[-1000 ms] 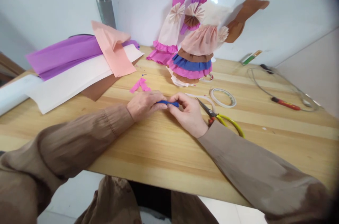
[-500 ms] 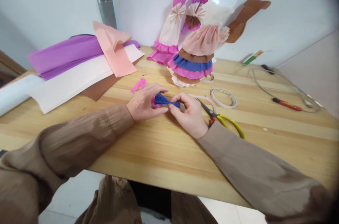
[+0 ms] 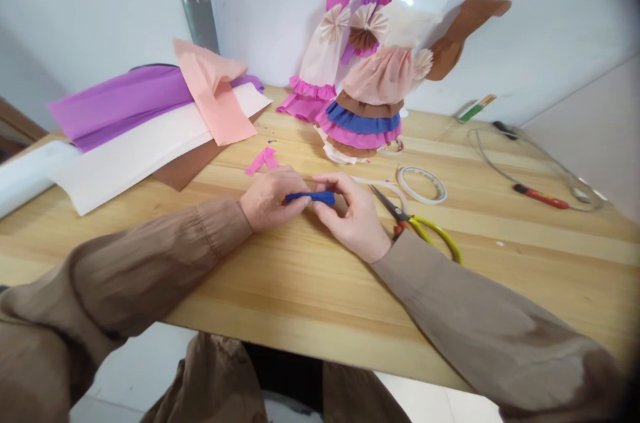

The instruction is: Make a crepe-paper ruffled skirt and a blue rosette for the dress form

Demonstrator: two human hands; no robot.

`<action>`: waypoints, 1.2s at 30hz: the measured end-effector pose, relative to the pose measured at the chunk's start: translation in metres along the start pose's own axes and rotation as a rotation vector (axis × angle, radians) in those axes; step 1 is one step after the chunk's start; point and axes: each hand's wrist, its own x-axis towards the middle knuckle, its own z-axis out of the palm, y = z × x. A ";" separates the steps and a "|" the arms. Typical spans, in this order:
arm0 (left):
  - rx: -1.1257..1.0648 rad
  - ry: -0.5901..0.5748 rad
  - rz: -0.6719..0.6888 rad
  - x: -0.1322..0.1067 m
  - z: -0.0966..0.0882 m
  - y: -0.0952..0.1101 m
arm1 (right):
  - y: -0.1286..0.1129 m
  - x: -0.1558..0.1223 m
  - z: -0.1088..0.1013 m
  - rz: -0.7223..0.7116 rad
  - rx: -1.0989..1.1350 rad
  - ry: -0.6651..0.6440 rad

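My left hand [image 3: 270,198] and my right hand [image 3: 353,216] meet over the wooden table [image 3: 310,290], both pinched on a small folded strip of blue crepe paper [image 3: 311,197] held flat between them. The strip is squeezed into a narrow bar. Pink paper scraps [image 3: 264,160] lie just behind my left hand. Yellow-handled scissors [image 3: 420,223] rest right beside my right wrist.
Paper dresses [image 3: 367,76] on stands lean at the wall. Sheets of purple, white, peach and brown paper [image 3: 145,123] are stacked at left by a steel flask [image 3: 196,3]. A tape ring [image 3: 421,183], red-handled tool [image 3: 541,196] and wire [image 3: 500,166] lie at right.
Half a second ago the blue paper was fanned open at my left fingers; now it is pressed back into a narrow bar between both hands.
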 end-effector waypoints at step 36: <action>-0.275 -0.099 0.005 -0.001 -0.004 -0.009 | 0.000 0.002 0.000 0.157 0.130 0.001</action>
